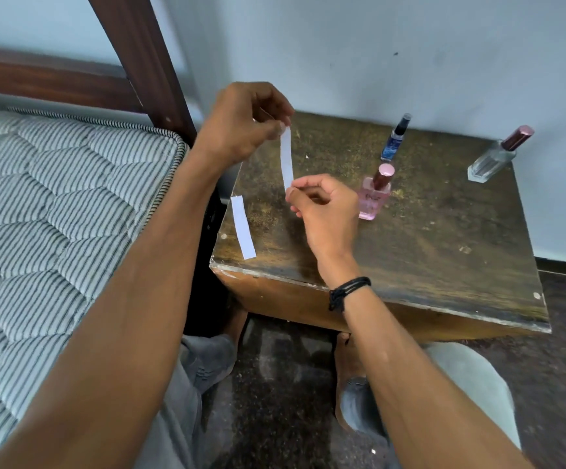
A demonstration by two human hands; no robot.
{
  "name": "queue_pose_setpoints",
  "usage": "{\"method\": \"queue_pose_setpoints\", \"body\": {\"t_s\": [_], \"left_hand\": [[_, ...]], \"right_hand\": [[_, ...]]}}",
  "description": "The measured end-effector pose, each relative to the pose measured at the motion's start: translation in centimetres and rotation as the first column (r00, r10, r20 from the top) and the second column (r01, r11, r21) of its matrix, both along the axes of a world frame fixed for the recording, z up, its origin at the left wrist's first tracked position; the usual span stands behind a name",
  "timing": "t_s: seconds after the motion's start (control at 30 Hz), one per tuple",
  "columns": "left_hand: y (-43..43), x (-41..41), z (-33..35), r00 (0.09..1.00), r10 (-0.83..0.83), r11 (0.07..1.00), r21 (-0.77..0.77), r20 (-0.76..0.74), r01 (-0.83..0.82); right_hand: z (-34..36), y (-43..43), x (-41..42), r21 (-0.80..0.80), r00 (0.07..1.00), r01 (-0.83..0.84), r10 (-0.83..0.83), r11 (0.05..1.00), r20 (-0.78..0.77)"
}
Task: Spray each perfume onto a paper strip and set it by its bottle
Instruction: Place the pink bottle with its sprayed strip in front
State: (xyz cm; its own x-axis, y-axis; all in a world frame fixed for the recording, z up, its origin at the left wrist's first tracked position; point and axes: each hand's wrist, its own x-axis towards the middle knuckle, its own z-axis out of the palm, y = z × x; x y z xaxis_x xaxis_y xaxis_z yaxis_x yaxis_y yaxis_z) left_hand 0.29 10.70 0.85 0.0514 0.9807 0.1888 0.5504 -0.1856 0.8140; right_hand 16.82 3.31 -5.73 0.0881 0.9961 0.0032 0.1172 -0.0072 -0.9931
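A white paper strip (287, 156) hangs in the air over the worn wooden table (444, 252). My left hand (241, 123) pinches its upper end and my right hand (325, 204) pinches its lower end. Another white strip (243, 227) lies flat at the table's left edge. Three perfume bottles stand on the table: a pink one (374, 198) with a rosy cap just right of my right hand, a small blue spray bottle (393, 138) behind it, and a clear glass bottle (496, 157) with a dark red cap at the far right.
A striped grey mattress (55, 214) lies to the left, with a dark wooden bedpost (146, 62) at its corner. A pale wall (376, 45) stands right behind the table. My knees and a dark floor (281, 384) show below the table's front edge.
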Motion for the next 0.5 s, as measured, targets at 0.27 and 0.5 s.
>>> {"method": "queue_pose_setpoints", "body": {"t_s": [0.27, 0.5], "left_hand": [[3.4, -1.4, -1.6, 0.996, -0.022, 0.999, -0.04, -0.089, 0.018], [5.3, -1.3, -3.0, 0.997, 0.033, 0.999, -0.02, -0.074, -0.035]], "right_hand": [[-0.7, 1.2, -2.0, 0.026, 0.986, 0.096, -0.099, 0.995, 0.133], [-0.1, 3.1, -3.4, -0.067, 0.985, -0.012, 0.023, 0.998, 0.174]]}}
